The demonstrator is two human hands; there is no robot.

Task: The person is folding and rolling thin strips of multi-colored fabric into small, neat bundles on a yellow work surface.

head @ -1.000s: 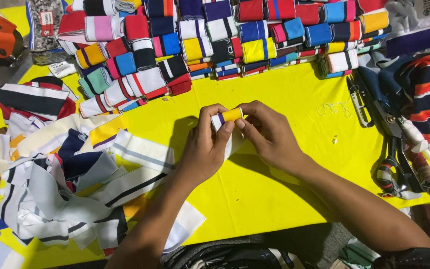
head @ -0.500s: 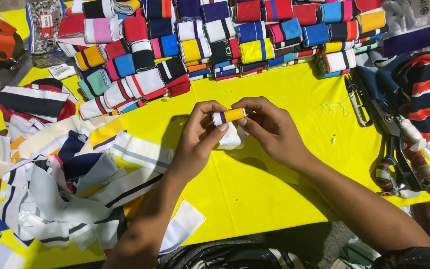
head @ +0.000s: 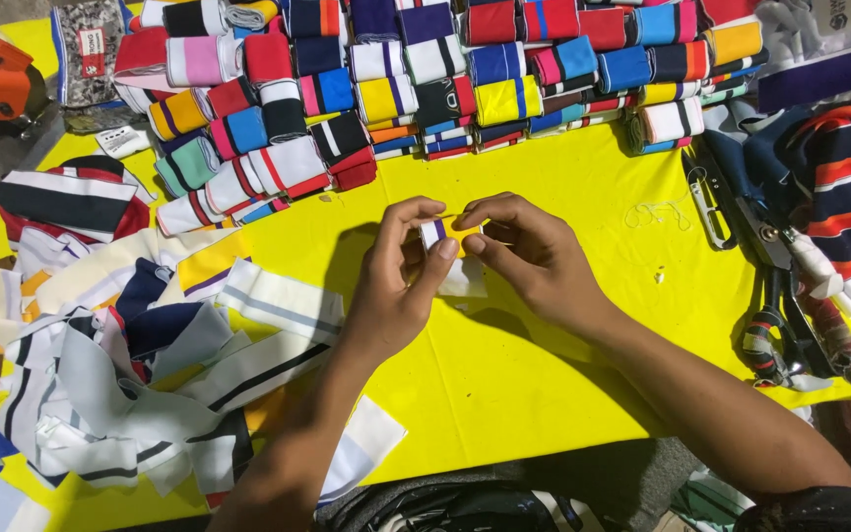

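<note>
Head view: left hand (head: pixel 398 286) and right hand (head: pixel 534 258) met over yellow table cover (head: pixel 544 384), both pinching small folded fabric strip (head: pixel 437 232) between fingertips, strip white with purple and yellow bands, held just above cover at centre; rows of folded coloured strips (head: pixel 425 79) stacked beyond; loose striped fabric pile (head: pixel 140 365) at left; scissors (head: pixel 780 296) lying at right, well apart from hands
</note>
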